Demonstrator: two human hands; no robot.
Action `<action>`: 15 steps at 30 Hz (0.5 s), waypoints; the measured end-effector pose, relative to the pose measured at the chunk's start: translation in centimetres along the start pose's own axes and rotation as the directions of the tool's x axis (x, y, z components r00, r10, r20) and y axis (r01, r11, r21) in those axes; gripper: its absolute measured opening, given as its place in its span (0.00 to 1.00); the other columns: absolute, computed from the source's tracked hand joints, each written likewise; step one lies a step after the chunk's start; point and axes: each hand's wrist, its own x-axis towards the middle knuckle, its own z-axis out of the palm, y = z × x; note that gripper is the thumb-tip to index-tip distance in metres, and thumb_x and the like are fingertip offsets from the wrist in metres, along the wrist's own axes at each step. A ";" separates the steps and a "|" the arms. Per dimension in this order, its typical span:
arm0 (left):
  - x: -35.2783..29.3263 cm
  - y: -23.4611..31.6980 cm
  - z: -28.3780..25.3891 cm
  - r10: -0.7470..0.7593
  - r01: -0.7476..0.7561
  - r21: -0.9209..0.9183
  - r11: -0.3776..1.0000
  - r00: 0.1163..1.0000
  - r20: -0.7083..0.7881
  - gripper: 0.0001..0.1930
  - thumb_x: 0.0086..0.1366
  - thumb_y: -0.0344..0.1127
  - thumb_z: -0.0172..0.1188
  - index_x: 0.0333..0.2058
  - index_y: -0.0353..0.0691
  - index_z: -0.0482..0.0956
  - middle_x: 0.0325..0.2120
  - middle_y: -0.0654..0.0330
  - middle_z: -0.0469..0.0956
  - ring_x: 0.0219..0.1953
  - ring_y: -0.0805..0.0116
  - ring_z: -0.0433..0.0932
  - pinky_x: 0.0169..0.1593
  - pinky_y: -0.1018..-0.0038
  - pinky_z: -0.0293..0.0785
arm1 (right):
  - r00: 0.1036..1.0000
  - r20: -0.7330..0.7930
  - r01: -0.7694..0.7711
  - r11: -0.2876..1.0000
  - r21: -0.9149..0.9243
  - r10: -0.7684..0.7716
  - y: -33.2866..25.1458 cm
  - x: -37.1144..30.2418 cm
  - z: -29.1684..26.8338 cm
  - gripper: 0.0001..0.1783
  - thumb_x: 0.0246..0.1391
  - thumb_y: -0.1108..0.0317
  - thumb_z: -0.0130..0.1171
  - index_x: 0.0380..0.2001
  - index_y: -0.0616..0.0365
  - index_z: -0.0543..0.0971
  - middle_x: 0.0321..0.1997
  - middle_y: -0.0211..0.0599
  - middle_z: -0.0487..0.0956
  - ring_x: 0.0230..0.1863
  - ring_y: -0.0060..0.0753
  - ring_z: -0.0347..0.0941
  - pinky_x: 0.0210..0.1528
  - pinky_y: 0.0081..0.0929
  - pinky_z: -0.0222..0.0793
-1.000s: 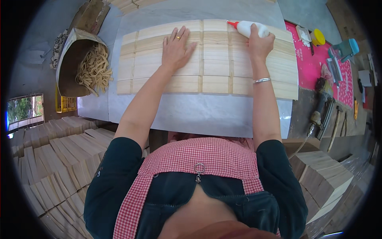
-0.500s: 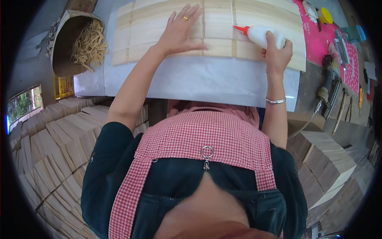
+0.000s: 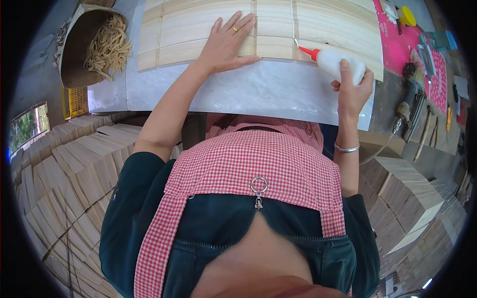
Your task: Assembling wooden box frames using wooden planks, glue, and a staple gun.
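Observation:
Pale wooden boards (image 3: 198,30) lie side by side on the table, crossed by grooves. My left hand (image 3: 228,44) rests flat on them, fingers stretched out, beside one groove. In my right hand (image 3: 354,84) is a white squeeze bottle (image 3: 338,63) with a red nozzle, held tilted. Its red tip (image 3: 303,49) points at a groove to the right of my left hand, near the boards' front edge. A white line of glue (image 3: 293,20) runs along that groove.
A container of beige loops (image 3: 110,47) stands at the table's left. Along the right lie a pink sheet (image 3: 397,47), a yellow round lid (image 3: 408,16) and a power tool (image 3: 410,104) with a cord. Stacked wooden pieces (image 3: 74,169) flank me; another stack (image 3: 402,198) is at right.
My right hand has drawn the bottle toward me and slightly right, along the groove. My left hand has settled flat, a little nearer the boards' front edge. The view has shifted slightly.

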 end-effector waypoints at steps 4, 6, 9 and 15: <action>0.1 0.3 0.0 0.001 -0.001 -0.006 1.000 1.000 -0.013 0.48 0.61 0.72 0.55 0.71 0.46 0.60 0.74 0.66 0.56 0.77 0.60 0.48 0.75 0.44 0.43 | 1.000 0.019 -0.016 1.000 -0.010 0.016 0.0 -0.3 0.1 0.26 0.60 0.58 0.68 0.46 0.69 0.71 0.37 0.44 0.75 0.20 0.26 0.73 0.20 0.19 0.73; 0.1 0.4 -0.1 0.000 0.000 -0.008 1.000 1.000 -0.015 0.47 0.62 0.71 0.54 0.71 0.46 0.60 0.74 0.66 0.56 0.77 0.60 0.48 0.75 0.45 0.43 | 0.999 0.028 -0.024 1.000 -0.014 0.024 0.1 -0.5 0.2 0.26 0.60 0.58 0.68 0.47 0.68 0.71 0.37 0.44 0.75 0.20 0.27 0.73 0.20 0.19 0.73; 0.3 0.4 -0.1 0.002 -0.002 0.002 1.000 1.000 -0.015 0.48 0.62 0.72 0.54 0.71 0.45 0.60 0.74 0.66 0.56 0.77 0.60 0.48 0.75 0.45 0.43 | 1.000 0.030 -0.006 0.998 -0.063 0.008 0.2 -0.8 0.3 0.27 0.58 0.59 0.68 0.48 0.69 0.70 0.39 0.47 0.76 0.24 0.30 0.75 0.21 0.22 0.76; 0.3 0.3 -0.5 0.004 -0.004 0.005 1.000 1.000 -0.017 0.48 0.62 0.70 0.56 0.71 0.43 0.60 0.74 0.63 0.56 0.77 0.60 0.48 0.75 0.45 0.43 | 0.996 0.089 0.002 0.995 -0.103 0.007 -0.6 -1.7 -0.8 0.29 0.58 0.58 0.68 0.50 0.69 0.68 0.39 0.47 0.75 0.27 0.31 0.76 0.21 0.22 0.76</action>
